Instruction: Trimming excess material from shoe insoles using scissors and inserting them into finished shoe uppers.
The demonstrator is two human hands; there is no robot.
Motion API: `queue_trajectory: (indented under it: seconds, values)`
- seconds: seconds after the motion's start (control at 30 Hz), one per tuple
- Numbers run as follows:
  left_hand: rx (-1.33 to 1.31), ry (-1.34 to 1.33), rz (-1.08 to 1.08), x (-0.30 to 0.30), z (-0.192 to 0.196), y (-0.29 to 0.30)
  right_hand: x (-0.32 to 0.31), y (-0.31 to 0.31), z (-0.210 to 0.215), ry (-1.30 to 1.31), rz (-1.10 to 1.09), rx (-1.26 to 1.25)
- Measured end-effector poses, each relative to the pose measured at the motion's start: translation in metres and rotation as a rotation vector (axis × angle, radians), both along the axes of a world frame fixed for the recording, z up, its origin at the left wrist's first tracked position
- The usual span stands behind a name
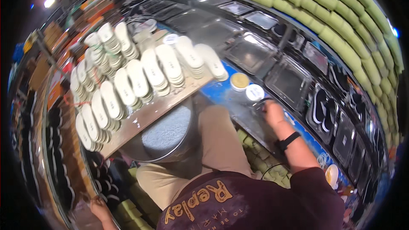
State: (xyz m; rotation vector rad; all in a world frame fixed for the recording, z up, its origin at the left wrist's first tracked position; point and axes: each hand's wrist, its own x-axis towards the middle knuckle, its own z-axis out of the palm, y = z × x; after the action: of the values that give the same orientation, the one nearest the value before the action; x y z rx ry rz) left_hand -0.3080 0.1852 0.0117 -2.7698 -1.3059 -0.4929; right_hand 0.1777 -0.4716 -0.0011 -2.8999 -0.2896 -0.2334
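The person's right hand [272, 111] reaches forward over the metal workbench [255, 121], its fingers curled down on a small dark thing at the bench edge; the thing itself is too hidden under the hand to tell what it is, and whether the fingers actually grip it cannot be told. A black wristband [288, 140] sits on that forearm. Just left of and a little beyond the hand stand two round containers, a white-lidded jar [254, 92] and a tan-lidded jar [240, 81], close together on the blue strip of the bench [215, 91]. The left hand [99, 208] shows only at the near left edge, low beside the person's hip, near stacked dark soles [100, 181]; its fingers are too blurred and cropped to say whether they are open or closed. To the left of centre a wooden board [153, 110] rests on a grey metal drum [166, 134] and carries many stacks of white shoe insoles [140, 76], standing in rows (the stacks lean slightly). Far and to the right, a curved line of shallow metal trays [251, 51] runs along the machine, two of them at right holding black sandal soles with white straps [324, 108]. Beyond the trays, stacks of green foam pieces [341, 21] form a wall. The person wears tan trousers [213, 145] and a dark maroon shirt [264, 204].
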Motion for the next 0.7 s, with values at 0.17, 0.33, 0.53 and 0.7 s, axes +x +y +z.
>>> queue_trajectory:
  seconds: [0.17,0.33,0.53,0.7]
  values:
    - [-0.069,-0.114,-0.234,0.088,0.002,-0.045,0.013,-0.156,0.021,0.008,-0.624,-0.123]
    - [-0.227,-0.080,-0.284,0.128,-0.018,-0.059,-0.028,-0.274,0.009,0.121,-0.864,-0.092]
    - [-0.350,-0.137,-0.318,0.146,-0.033,-0.081,-0.021,-0.308,-0.007,0.147,-0.914,-0.117]
    - [-0.367,-0.112,-0.337,0.160,-0.035,-0.105,0.021,-0.252,-0.001,-0.118,-0.534,-0.137]
